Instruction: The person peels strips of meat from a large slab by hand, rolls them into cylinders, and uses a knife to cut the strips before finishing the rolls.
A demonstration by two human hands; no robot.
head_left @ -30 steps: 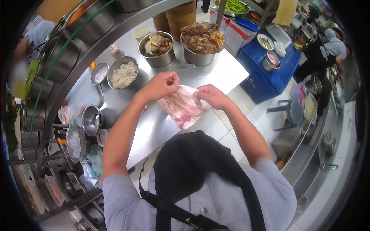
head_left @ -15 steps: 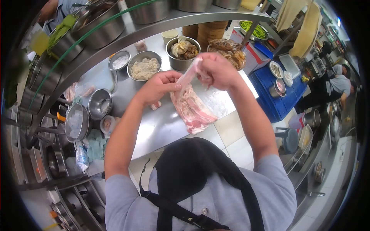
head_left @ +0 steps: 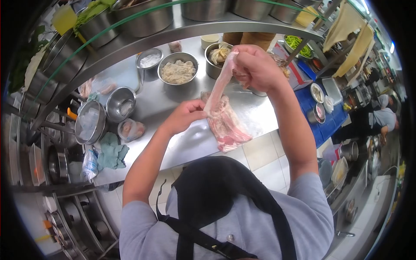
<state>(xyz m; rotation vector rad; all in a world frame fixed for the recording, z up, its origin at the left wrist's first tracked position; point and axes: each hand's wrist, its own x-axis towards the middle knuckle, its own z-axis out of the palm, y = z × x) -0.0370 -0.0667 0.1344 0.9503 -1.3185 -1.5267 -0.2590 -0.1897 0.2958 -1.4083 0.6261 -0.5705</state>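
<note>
A slab of raw meat point(head_left: 229, 125), pink with pale fat, lies at the front edge of the steel table. From its far end a thin whitish strip of raw meat point(head_left: 222, 86) stretches upward. My right hand point(head_left: 258, 67) is closed around the raised end of this strip. Lower down, my left hand point(head_left: 185, 116) pinches the strip between thumb and fingers, close to the slab. Whether the strip is still joined to the slab is hard to see at the left fingertips.
On the steel table point(head_left: 173, 149) stand a bowl of pale minced filling point(head_left: 177, 71), a small bowl of white powder point(head_left: 150, 60), a metal bowl point(head_left: 121, 105) and a green cloth point(head_left: 112, 151). A shelf point(head_left: 190, 28) with metal pots crosses above. Another person point(head_left: 376, 112) stands far right.
My right hand has risen and moved right, drawing the strip longer and tauter. My left hand sits lower, nearer the slab. The camera view has shifted somewhat.
</note>
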